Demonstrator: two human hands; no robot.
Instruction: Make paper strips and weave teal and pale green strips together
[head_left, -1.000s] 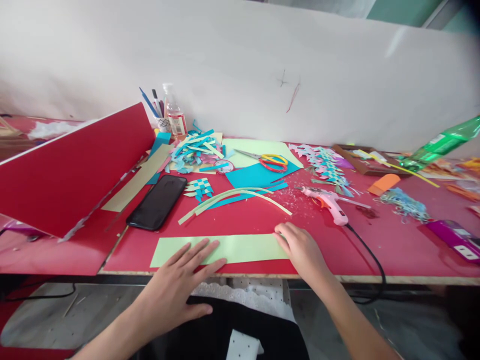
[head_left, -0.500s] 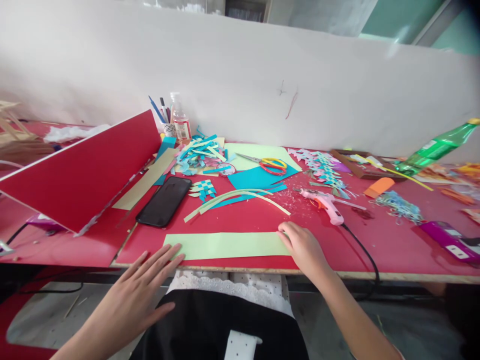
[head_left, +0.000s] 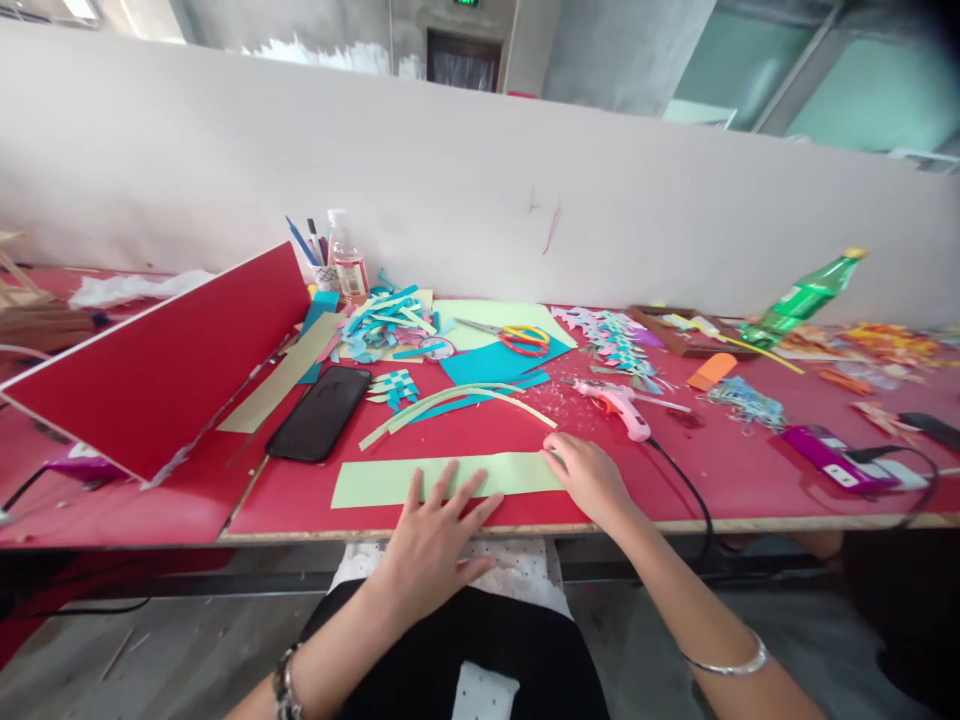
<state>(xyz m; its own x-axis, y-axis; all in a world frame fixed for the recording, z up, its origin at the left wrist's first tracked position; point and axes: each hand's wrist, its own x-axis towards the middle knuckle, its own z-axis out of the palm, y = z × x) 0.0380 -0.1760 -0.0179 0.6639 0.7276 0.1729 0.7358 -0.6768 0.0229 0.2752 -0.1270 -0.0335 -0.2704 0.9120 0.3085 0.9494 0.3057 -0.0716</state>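
A wide strip of pale green paper (head_left: 375,483) lies along the front edge of the red table. My left hand (head_left: 439,535) rests on its middle with the fingers spread, pressing from above. At the strip's right end, my right hand (head_left: 589,480) is closed, thumb and fingertips pinching the paper. Just behind lie thin curved strips of pale green paper (head_left: 450,400). A pink glue gun (head_left: 622,408) lies to the right of them, its black cord running over the table edge. Yellow-and-red scissors (head_left: 525,340) rest on blue paper (head_left: 480,365) further back.
A black phone (head_left: 319,412) and a leaning red board (head_left: 180,370) are on the left. Cut paper strips (head_left: 386,325) lie piled near a clear bottle (head_left: 349,262). A green bottle (head_left: 806,303) and a purple power strip (head_left: 840,460) are on the right.
My left hand has moved right, from the strip's left end to its middle. My right hand still pinches the right end. The camera view has shifted.
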